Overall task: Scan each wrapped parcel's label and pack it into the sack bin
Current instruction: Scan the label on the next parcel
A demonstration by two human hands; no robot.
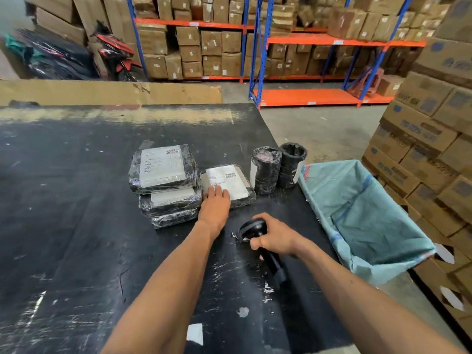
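Note:
On the black table [76, 226] lies a stack of three flat parcels [166, 185] in black wrap, the top one showing a white label. Right of the stack a single flat parcel [229, 182] lies label up. My left hand [215, 204] rests flat on its near left corner, fingers apart. My right hand [274, 235] grips a black handheld scanner [255, 232], its head pointing left and away, toward that parcel. Two upright wrapped cylinder parcels [278, 168] stand by the table's right edge. The light blue sack bin [362, 213] hangs open just off that edge.
Stacked cardboard cartons [434, 149] rise on the right, close behind the sack bin. A cardboard sheet [109, 92] lies beyond the table's far edge. Blue and orange racks of boxes [281, 47] and a red motorbike [115, 52] fill the back.

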